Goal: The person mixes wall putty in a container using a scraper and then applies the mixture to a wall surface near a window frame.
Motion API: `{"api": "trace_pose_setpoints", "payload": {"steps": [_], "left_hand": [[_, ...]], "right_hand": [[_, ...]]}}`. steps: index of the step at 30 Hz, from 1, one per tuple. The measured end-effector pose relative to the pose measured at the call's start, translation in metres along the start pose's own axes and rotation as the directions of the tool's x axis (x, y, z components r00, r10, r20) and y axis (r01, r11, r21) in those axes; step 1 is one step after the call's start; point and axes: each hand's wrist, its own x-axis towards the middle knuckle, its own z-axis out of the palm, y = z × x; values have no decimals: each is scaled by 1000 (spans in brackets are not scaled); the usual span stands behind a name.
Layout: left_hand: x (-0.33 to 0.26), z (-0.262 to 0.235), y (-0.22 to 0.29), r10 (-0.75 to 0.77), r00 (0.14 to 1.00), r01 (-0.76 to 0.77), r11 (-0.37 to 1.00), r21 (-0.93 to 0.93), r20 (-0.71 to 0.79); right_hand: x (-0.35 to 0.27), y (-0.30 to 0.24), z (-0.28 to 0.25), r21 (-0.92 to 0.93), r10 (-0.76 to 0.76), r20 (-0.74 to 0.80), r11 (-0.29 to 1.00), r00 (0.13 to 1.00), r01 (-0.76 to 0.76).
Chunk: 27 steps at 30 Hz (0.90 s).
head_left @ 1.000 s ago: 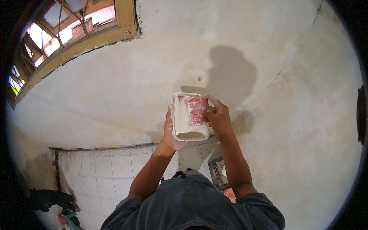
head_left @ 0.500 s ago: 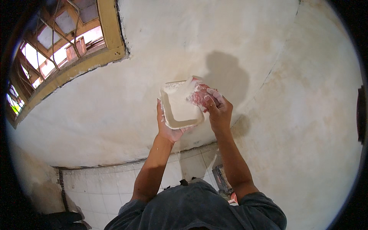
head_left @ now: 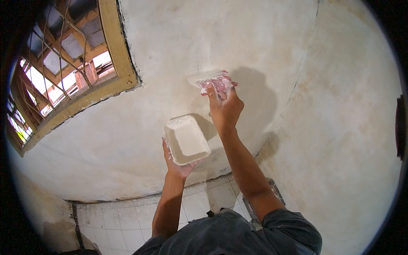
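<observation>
My left hand (head_left: 180, 166) is closed round the lower left side of a rectangular tub (head_left: 199, 157), holding it from beneath. Creamy white filler paste (head_left: 185, 138) covers the tub's bottom and smears its walls. Up and to the right, my right hand (head_left: 225, 106) grips a red putty knife (head_left: 220, 81) caked with white paste. Its broad, pale edge lies at the wall (head_left: 170, 51), seemingly touching it. White paste also coats my right fingers.
A window with a yellow wooden frame (head_left: 123, 80) and metal bars is at the upper left. On the right the wall meets another along a cracked corner (head_left: 301, 70). White floor tiles (head_left: 127, 216) lie below, with a dark object (head_left: 276, 191) beside my right arm.
My right hand has lifted the putty knife out of the tub and moved it up to the wall. My left hand has lowered the tub slightly to the left.
</observation>
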Motion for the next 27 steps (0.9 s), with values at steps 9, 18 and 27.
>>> {"api": "trace_pose_setpoints", "payload": {"steps": [9,18,27], "left_hand": [[-28,-32,1,67,993,-75,994,-78,-99],[-41,-51,-3,74,995,-75,997,-12,-61],[-51,-71,-3,60,990,-45,992,-120,125]], "right_hand": [[33,-1,-6,-105,-350,249,917,903,385],[97,4,25,-494,-356,387,699,850,518],[226,-111,10,-533,-450,317,643,835,549]]}}
